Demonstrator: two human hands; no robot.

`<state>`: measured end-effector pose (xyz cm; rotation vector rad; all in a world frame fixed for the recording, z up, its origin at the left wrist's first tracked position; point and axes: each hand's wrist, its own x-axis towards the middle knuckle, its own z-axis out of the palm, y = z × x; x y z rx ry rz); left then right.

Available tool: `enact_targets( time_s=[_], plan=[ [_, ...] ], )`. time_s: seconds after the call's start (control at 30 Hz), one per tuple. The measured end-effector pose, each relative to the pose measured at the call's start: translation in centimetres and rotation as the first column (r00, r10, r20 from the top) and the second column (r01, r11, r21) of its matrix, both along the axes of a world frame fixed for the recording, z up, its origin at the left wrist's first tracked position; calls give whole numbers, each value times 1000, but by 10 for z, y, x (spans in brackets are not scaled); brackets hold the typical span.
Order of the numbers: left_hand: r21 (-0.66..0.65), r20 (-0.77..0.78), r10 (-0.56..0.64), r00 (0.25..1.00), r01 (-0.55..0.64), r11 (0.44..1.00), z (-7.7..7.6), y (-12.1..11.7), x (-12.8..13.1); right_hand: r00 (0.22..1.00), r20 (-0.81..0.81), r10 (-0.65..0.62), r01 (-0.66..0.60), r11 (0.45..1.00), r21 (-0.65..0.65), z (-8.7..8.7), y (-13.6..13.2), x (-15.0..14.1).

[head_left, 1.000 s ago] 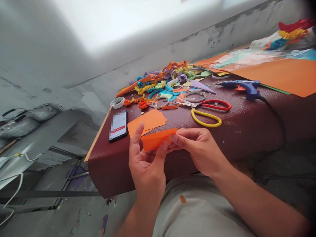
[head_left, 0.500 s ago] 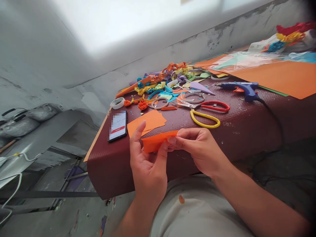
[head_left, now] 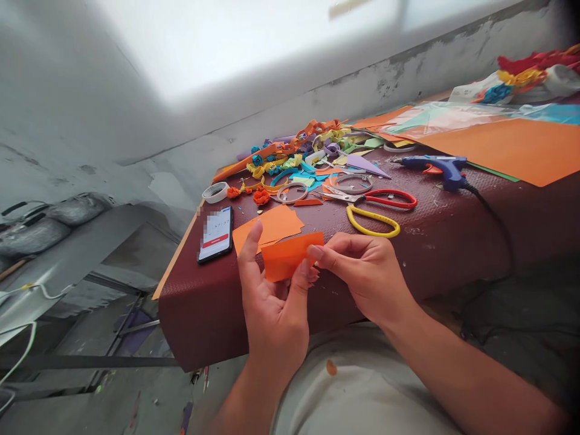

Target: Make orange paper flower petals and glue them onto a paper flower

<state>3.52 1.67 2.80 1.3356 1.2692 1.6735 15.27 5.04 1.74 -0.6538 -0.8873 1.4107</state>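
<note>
Both my hands hold a small folded piece of orange paper (head_left: 290, 257) in front of the near edge of a dark red table (head_left: 453, 241). My left hand (head_left: 272, 308) cups it from below, thumb and fingers pinching its left half. My right hand (head_left: 362, 275) pinches the right end between thumb and forefinger. Just beyond the paper, on the table, lies a stack of cut orange sheets (head_left: 272, 225). Scissors with one red and one yellow handle (head_left: 374, 211) rest behind my right hand.
A phone (head_left: 215, 234) lies at the table's left. Behind it are a tape roll (head_left: 215, 192), a heap of coloured paper scraps and rolled flowers (head_left: 299, 157), a blue glue gun (head_left: 437, 166) with its cord, and large orange sheets (head_left: 512, 148). Left of the table is a drop to the floor.
The orange paper has turned from nearly edge-on to show more of its flat face. My hands have shifted slightly; the view has dropped a little.
</note>
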Motion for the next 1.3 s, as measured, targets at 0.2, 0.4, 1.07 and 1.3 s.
enact_targets(
  time_s=[0.2, 0.4, 1.07, 1.3],
  plan=[
    [122, -49, -36, 998, 41, 992, -3, 2, -3, 996, 89, -13, 15, 1000, -24, -6, 1, 1],
    [128, -42, -55, 998, 60, 990, -3, 0, -3, 995, 96, 35, -37, 999, 20, -6, -5, -1],
    [56, 162, -291, 943, 285, 957, 2, 7, -7, 976, 133, -175, 145, 966, 213, -10, -21, -15],
    [24, 201, -333, 921, 335, 942, 3, 6, -5, 991, 56, -124, 110, 971, 214, -13, -24, -19]
  ],
)
